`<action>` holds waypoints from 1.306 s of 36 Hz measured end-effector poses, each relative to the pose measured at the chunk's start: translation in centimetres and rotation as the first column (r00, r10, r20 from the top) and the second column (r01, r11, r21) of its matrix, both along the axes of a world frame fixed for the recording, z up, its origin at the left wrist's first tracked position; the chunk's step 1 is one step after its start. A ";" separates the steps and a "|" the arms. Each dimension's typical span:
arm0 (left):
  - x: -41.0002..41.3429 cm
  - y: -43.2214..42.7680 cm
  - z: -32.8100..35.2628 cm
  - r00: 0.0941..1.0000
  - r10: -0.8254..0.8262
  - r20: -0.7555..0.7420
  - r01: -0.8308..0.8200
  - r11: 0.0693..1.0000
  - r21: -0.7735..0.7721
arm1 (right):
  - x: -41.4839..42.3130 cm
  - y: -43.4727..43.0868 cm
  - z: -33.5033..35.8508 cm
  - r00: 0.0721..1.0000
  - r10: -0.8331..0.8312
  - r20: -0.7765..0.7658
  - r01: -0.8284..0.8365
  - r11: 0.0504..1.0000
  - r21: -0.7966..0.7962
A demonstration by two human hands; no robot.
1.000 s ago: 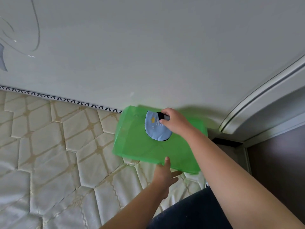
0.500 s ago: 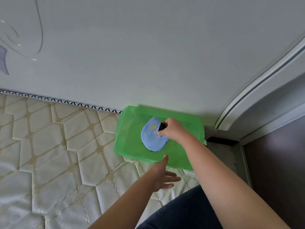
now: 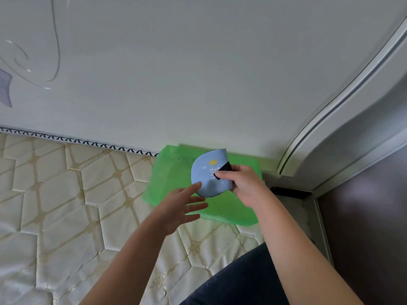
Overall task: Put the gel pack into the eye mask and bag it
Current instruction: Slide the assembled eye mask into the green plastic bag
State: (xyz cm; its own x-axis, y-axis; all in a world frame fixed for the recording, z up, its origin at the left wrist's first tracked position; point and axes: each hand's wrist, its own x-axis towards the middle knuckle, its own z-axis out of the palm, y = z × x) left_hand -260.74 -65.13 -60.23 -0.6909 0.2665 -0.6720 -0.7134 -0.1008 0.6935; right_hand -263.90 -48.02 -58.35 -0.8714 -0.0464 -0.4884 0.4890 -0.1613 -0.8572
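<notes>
A folded light-blue eye mask point(image 3: 207, 175) with a yellow crown print and a black strap is held above a green plastic bin point(image 3: 167, 172). My right hand point(image 3: 242, 183) grips it at its right edge, thumb on the black strap. My left hand point(image 3: 180, 205) is spread open just below-left of the mask, with its fingertips touching the mask's lower edge. No gel pack or bag is visible.
The green bin sits on a cream quilted mattress point(image 3: 66, 205) against a white headboard point(image 3: 198, 73). A curved white bed frame edge point(image 3: 330, 111) and dark floor point(image 3: 374, 205) lie to the right. My dark trouser leg point(image 3: 237, 280) is at the bottom.
My right hand has lifted the mask up and toward me, out of the bin. My left hand left the bin's front rim and rose to the mask's lower edge.
</notes>
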 end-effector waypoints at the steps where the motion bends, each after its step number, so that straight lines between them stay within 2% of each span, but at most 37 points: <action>1: -0.1 0.2 0.2 1.000 0.009 -0.027 -0.009 1.000 0.021 | 0.2 0.1 0.3 1.000 -0.014 -0.007 0.014 0.998 -0.062; 4: -0.2 0.8 0.9 0.995 0.070 -0.076 -0.059 0.988 0.146 | 1.0 0.3 1.2 0.999 -0.049 -0.024 0.042 0.975 -0.219; 6: -0.2 1.2 1.4 0.990 0.113 -0.088 -0.089 0.965 0.245 | 1.5 0.3 1.9 0.998 -0.052 -0.026 0.044 0.963 -0.266; 10: -0.1 1.8 1.9 0.973 0.187 -0.135 -0.126 0.921 0.368 | 2.7 0.4 2.1 0.995 -0.069 -0.071 0.057 0.986 -0.156; 13: 0.1 2.0 1.9 0.960 0.191 -0.207 -0.111 0.932 0.344 | 3.6 0.6 1.9 0.988 -0.088 -0.127 0.096 0.994 0.061; 16: 0.2 2.2 1.9 0.948 0.200 -0.248 -0.113 0.938 0.327 | 4.5 0.7 1.9 0.972 -0.012 -0.235 0.078 0.958 0.275; 20: 0.3 2.6 1.8 0.938 0.232 -0.258 -0.143 0.936 0.322 | 5.1 0.3 1.0 0.919 -0.018 -0.393 0.191 0.894 0.406; 25: 0.2 2.8 1.5 0.930 0.254 -0.266 -0.184 0.947 0.262 | 4.8 0.4 0.3 0.876 -0.182 -0.447 0.397 0.798 0.453; 31: 0.1 2.6 1.3 0.929 0.244 -0.277 -0.190 0.960 0.207 | 4.6 1.5 0.2 0.861 -0.225 -0.457 0.449 0.758 0.473; 37: 0.2 3.3 0.9 0.917 0.272 -0.292 -0.231 0.959 0.167 | 5.0 1.2 0.4 0.826 -0.225 -0.516 0.499 0.717 0.487; 41: 0.3 3.8 0.9 0.908 0.271 -0.319 -0.238 0.961 0.139 | 5.5 0.7 0.6 0.797 -0.142 -0.587 0.518 0.661 0.542; 44: 0.4 4.2 0.9 0.909 0.282 -0.306 -0.242 0.957 0.163 | 5.7 0.2 0.5 0.773 -0.087 -0.629 0.506 0.682 0.527; 47: 0.5 4.5 1.0 0.917 0.293 -0.272 -0.241 0.948 0.207 | 5.5 0.1 0.5 0.760 -0.100 -0.642 0.504 0.714 0.486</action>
State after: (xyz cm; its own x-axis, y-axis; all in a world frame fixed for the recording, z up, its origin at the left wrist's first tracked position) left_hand -260.26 -60.65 -59.21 -0.9117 0.1342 -0.3883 -0.4088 -0.3906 0.8248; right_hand -258.36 -47.92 -57.90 -0.8860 0.3926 0.2467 -0.0604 0.4298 -0.9009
